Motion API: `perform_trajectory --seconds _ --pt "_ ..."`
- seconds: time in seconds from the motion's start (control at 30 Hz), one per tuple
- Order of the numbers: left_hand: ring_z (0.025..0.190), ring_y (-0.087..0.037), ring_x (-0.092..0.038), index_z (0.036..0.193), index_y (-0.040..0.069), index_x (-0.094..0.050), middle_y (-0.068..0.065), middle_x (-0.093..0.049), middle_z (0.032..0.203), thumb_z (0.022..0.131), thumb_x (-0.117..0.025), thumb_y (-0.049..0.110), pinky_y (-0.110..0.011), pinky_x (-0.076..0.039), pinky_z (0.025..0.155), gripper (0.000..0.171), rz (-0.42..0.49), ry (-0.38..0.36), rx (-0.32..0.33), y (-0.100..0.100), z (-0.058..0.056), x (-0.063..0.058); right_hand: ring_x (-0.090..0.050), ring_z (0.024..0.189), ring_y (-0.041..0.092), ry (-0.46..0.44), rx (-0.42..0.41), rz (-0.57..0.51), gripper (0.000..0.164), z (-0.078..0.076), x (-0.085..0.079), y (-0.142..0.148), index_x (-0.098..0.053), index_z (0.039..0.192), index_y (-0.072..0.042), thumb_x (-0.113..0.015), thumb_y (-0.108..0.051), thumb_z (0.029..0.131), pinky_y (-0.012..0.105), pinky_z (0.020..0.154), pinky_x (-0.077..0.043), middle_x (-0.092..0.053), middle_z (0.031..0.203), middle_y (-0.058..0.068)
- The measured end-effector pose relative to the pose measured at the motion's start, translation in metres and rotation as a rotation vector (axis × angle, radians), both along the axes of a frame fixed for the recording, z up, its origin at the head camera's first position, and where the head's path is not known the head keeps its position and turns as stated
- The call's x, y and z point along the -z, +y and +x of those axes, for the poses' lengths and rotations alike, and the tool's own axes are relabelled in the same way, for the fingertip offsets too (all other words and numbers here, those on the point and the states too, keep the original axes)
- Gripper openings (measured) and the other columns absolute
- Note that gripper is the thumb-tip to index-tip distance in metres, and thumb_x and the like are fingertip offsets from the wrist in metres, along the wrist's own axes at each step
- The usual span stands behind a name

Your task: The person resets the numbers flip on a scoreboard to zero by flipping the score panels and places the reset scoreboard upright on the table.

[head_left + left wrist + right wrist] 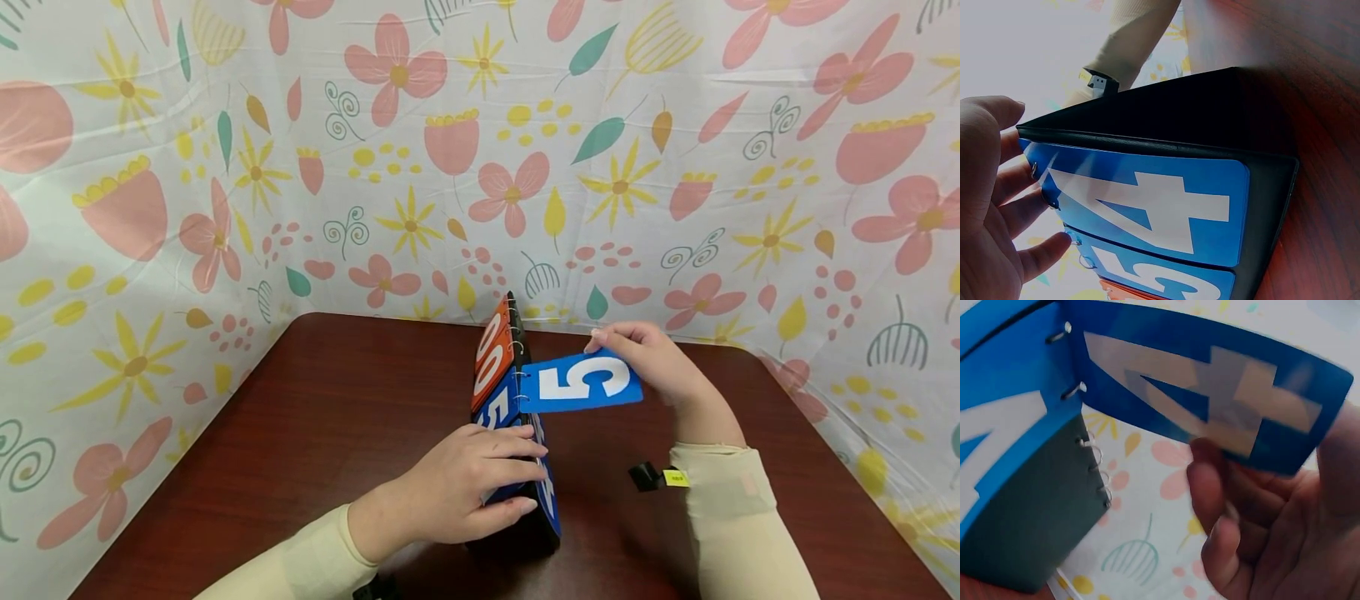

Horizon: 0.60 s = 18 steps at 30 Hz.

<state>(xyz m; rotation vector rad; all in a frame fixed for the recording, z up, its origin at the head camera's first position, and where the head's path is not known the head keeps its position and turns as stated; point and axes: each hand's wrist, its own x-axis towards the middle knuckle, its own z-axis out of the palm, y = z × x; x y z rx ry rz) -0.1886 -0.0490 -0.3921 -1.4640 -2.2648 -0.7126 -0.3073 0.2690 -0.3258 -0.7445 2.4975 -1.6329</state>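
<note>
A black tent-shaped flip scoreboard (517, 533) stands on the table, its number cards hung on rings along the ridge. My right hand (648, 354) pinches the outer edge of a blue number card (577, 383), lifted out to the right; its upper face shows a white 5. In the right wrist view the card's other face (1172, 381) bears a white 4. My left hand (465, 483) rests across the near end of the ridge with fingers reaching over it. Below that hand, the left wrist view shows a blue 4 card (1210, 181) lying flat against the board.
Red number cards (492, 354) hang at the board's far end. Beside the right sleeve is a black connector (643, 477) with a yellow tag (676, 478). Flower-printed cloth (420, 167) rises behind the brown table (337, 383).
</note>
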Motion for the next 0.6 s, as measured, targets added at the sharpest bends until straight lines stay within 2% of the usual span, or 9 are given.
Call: perform_trajectory --seconds 0.1,0.2,0.27,0.4,0.57,0.6 --pt "0.149 -0.012 -0.053 0.13 0.017 -0.08 0.002 -0.071 0.142 0.105 -0.059 0.038 -0.037 -0.044 0.116 0.039 0.006 0.007 0.001 0.001 0.0 0.0 -0.073 0.07 0.016 0.007 -0.104 -0.199 0.037 0.0 0.001 -0.002 -0.083 0.109 -0.013 -0.048 -0.025 0.111 0.032 0.064 -0.062 -0.076 0.089 0.006" --pt "0.149 -0.013 -0.054 0.128 0.017 -0.08 0.002 -0.072 0.141 0.106 -0.058 0.039 -0.037 -0.044 0.116 0.039 0.011 0.031 0.002 0.001 0.0 0.001 -0.072 0.07 0.014 0.047 -0.277 -0.35 0.042 0.0 0.003 -0.009 -0.079 0.126 -0.015 -0.039 -0.021 0.114 0.031 0.065 -0.062 -0.076 0.089 0.002" --pt "0.148 -0.013 -0.055 0.127 0.017 -0.081 0.002 -0.072 0.14 0.106 -0.058 0.039 -0.037 -0.044 0.116 0.038 0.014 0.046 0.002 0.001 -0.001 0.001 -0.072 0.072 0.014 0.076 -0.361 -0.397 0.045 0.001 0.004 -0.015 -0.073 0.139 -0.012 -0.036 -0.024 0.114 0.031 0.066 -0.061 -0.077 0.093 0.0" --pt "0.147 -0.014 -0.057 0.126 0.018 -0.081 0.002 -0.073 0.138 0.105 -0.059 0.038 -0.037 -0.045 0.115 0.036 0.019 0.08 0.006 0.001 -0.001 0.001 -0.074 0.08 0.016 0.146 -0.422 -0.379 0.05 0.005 0.005 -0.025 -0.059 0.155 -0.01 -0.035 -0.028 0.115 0.033 0.067 -0.061 -0.079 0.103 0.0" --pt "0.145 -0.017 -0.059 0.124 0.016 -0.081 0.0 -0.073 0.138 0.104 -0.061 0.037 -0.037 -0.046 0.114 0.035 0.021 0.161 0.012 0.001 -0.003 0.002 -0.078 0.092 0.018 0.199 -0.436 -0.285 0.052 0.008 0.008 -0.032 -0.05 0.163 -0.022 -0.034 -0.015 0.114 0.036 0.072 -0.061 -0.076 0.118 -0.001" --pt "0.145 -0.017 -0.059 0.124 0.016 -0.081 0.0 -0.073 0.138 0.104 -0.062 0.037 -0.038 -0.047 0.114 0.035 0.021 0.172 0.013 0.001 -0.003 0.002 -0.078 0.094 0.019 0.203 -0.437 -0.259 0.053 0.008 0.009 -0.033 -0.047 0.165 -0.02 -0.035 -0.011 0.114 0.038 0.073 -0.062 -0.076 0.121 0.001"
